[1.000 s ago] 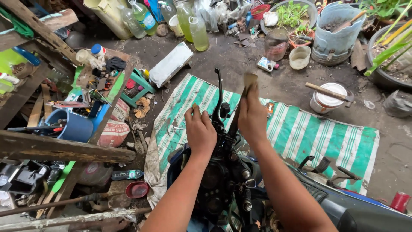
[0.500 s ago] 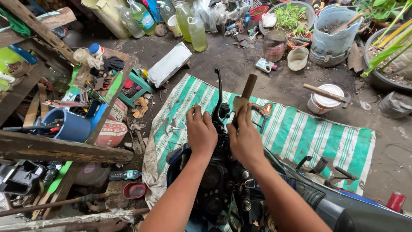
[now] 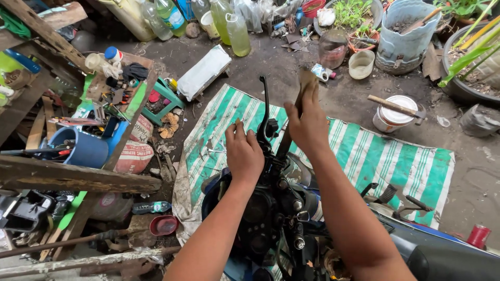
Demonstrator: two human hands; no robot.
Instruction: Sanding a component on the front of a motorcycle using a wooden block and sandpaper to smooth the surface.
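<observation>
A dark motorcycle front end (image 3: pixel 271 218) stands below me with its black brake lever (image 3: pixel 265 106) pointing up. My left hand (image 3: pixel 243 153) rests on the handlebar area just left of the lever, fingers curled down. My right hand (image 3: pixel 308 125) is raised a little higher and grips a brown wooden stick (image 3: pixel 304 82) that slants down toward the handlebar clamp. Both forearms reach in from the bottom edge. What the left fingers press on is hidden.
A green and white striped sheet (image 3: pixel 364 156) covers the dirt under the bike. A wooden shelf with tools and a blue bucket (image 3: pixel 83 148) crowds the left. Plastic bottles (image 3: pixel 237 34), plant pots (image 3: pixel 403 36) and a white tub with a hammer (image 3: pixel 393 112) stand at the back.
My right hand with the wooden stick dropped toward the handlebar half a second ago and has now risen again. My left hand stayed in place on the handlebar.
</observation>
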